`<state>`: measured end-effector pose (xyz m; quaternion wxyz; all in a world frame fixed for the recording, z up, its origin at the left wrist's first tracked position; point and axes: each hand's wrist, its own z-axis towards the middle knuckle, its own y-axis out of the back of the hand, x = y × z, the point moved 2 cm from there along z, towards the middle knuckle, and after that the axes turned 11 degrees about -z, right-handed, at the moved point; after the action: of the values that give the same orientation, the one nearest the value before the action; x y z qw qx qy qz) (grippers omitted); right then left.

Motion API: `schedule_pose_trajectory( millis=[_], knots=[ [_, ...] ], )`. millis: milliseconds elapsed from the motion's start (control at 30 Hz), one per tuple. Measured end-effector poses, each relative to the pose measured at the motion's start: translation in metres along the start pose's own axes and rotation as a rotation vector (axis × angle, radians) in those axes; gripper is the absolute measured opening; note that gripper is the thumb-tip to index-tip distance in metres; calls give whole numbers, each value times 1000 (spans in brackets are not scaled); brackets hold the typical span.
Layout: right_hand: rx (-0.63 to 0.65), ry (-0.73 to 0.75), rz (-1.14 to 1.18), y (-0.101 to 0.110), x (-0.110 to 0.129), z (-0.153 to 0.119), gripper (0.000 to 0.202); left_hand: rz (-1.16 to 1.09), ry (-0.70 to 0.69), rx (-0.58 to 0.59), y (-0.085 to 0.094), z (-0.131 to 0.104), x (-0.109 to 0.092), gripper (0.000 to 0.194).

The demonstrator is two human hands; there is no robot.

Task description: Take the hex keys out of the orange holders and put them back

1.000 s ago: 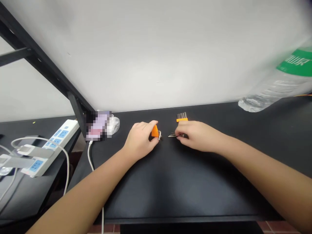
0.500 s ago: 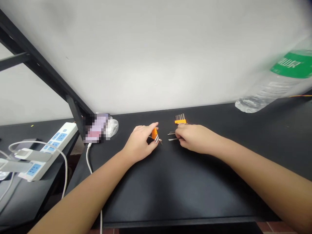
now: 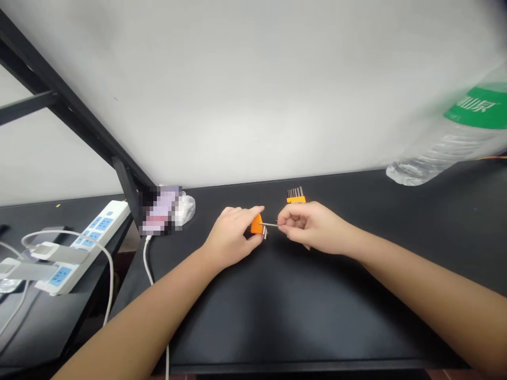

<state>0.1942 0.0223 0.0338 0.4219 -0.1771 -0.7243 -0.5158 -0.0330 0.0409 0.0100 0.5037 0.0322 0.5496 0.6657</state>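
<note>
My left hand (image 3: 232,236) is closed around a small orange holder (image 3: 257,224), thumb and fingers on its sides. Short metal pieces (image 3: 265,232) stick out at its lower right. Between the thumb and forefinger of my right hand (image 3: 311,228) is a thin metal rod (image 3: 270,225), lying nearly level. The rod's left end meets the face of the orange holder; whether it is inside a hole I cannot tell. Just behind my right hand lies a second orange holder (image 3: 296,200) with several dark metal keys standing out in a row. My right hand hides part of the table beneath it.
The black table (image 3: 222,327) runs back to a pale wall. A large plastic bottle (image 3: 447,140) with a green label leans at the right. Leftward are a blurred-out phone-like item (image 3: 164,208), crumpled white plastic (image 3: 185,209), a white cable (image 3: 148,264) and a power strip (image 3: 101,227).
My right hand has lifted a thin metal rod from the table and brought its end to the orange holder. My left hand has turned the holder so its face shows more.
</note>
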Motion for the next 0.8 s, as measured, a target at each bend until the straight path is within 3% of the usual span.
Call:
schedule_pose_trajectory(
  millis=[300,800],
  knots=[
    [-25,-32,98,3,-1,1,9,2,3,-59,0,-1,2,49],
    [-60,-68,225,4,-6,5,12,-28,43,-39,0,1,2,45]
  ],
)
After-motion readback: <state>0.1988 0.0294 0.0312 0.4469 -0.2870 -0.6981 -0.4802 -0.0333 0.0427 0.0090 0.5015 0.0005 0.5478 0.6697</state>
